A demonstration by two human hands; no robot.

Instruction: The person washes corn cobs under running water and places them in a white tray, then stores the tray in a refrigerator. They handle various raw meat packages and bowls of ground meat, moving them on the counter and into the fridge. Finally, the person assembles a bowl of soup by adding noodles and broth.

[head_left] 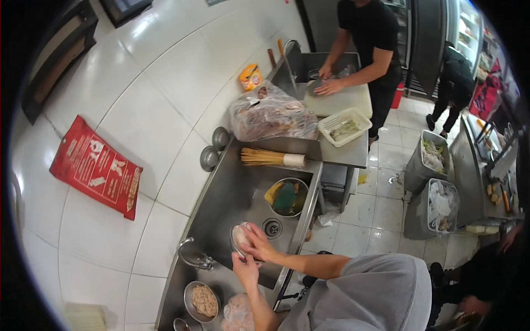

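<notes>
Over the deep steel sink, a small round metal bowl [234, 243] sits between my hands, holding a pale pinkish mass [241, 235] that looks like mince or paste. My left hand [246, 268] grips its near side from below, the fingers partly hidden. Curled over the right side, my right hand [261, 244] has its fingertips against the pale mass and the rim. Closer to me, a steel bowl of pinkish-beige mince [203, 302] stands beside a clear plastic bag [237, 312] with pale pink contents.
In the sink [243, 190] lie a bundle of wooden skewers [262, 156] and a pot with green and yellow cloths [286, 197], near the drain [272, 228]. A faucet [194, 256] juts in at left. Beyond, a co-worker [369, 44] handles something at a cutting board [339, 103].
</notes>
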